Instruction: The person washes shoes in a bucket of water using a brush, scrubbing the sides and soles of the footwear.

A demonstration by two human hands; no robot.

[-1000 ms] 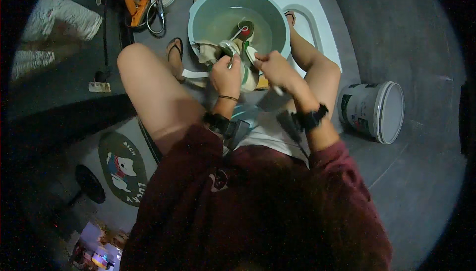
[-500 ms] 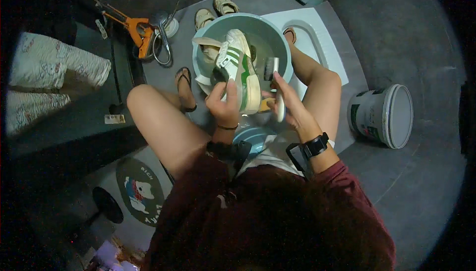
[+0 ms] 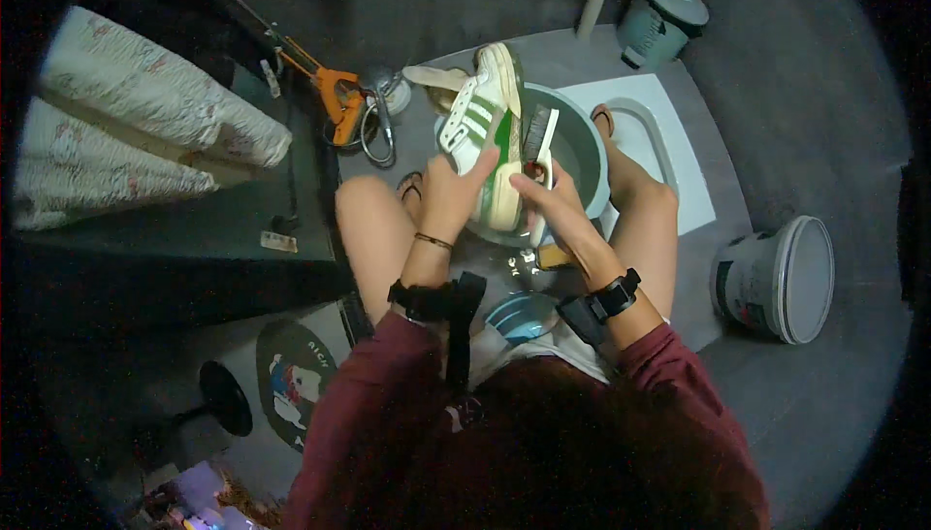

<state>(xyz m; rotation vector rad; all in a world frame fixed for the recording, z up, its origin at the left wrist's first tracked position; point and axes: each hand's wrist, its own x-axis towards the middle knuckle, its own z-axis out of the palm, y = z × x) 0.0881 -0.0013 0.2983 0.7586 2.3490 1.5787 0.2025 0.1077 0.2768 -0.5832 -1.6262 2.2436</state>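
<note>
My left hand (image 3: 459,186) is closed around the heel end of a white sneaker (image 3: 475,123) with green stripes. The shoe is held over a grey-green basin (image 3: 593,132) of water, its toe pointing away from me and its side turned up. In my right hand (image 3: 562,202) is a white-handled scrubbing brush (image 3: 546,128) with dark bristles. Those bristles face the shoe's sole edge, close beside it; whether they touch cannot be seen. My right fingers hide part of the brush handle.
A small blue basin (image 3: 521,319) stands near my lap, with a yellow block (image 3: 555,256) beyond it. To the right are a white squat toilet (image 3: 693,176), a lidded bucket (image 3: 776,283) and a bin (image 3: 664,26). An orange tool (image 3: 341,103) and a shower hose (image 3: 378,142) lie left.
The view has shifted, so the surroundings sit lower and further right. My left hand has lifted the sneaker relative to the basin. The brush has come closer to the sole's edge.
</note>
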